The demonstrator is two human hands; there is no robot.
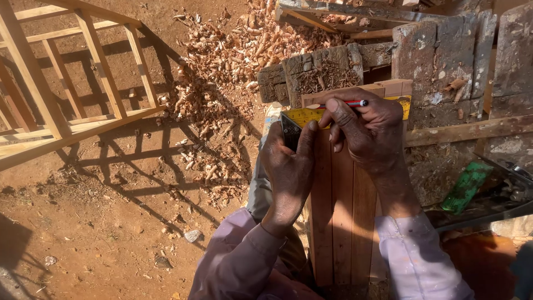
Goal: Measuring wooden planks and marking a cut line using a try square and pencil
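My left hand (288, 166) presses a try square (304, 116), with a yellow blade and a dark stock, across the far end of several reddish wooden slats (341, 205) laid side by side. My right hand (369, 130) grips a red pencil (351, 103) and holds its tip against the blade's far edge. Both hands rest on the slats, which run from my lap away from me. The yellow blade reappears to the right of my right hand.
A pale wooden frame (66, 83) stands on the red dirt ground at left. Wood shavings (233, 61) are heaped beyond the slats. Weathered planks (444, 55) lie at upper right. A green-handled tool (469, 186) rests at right.
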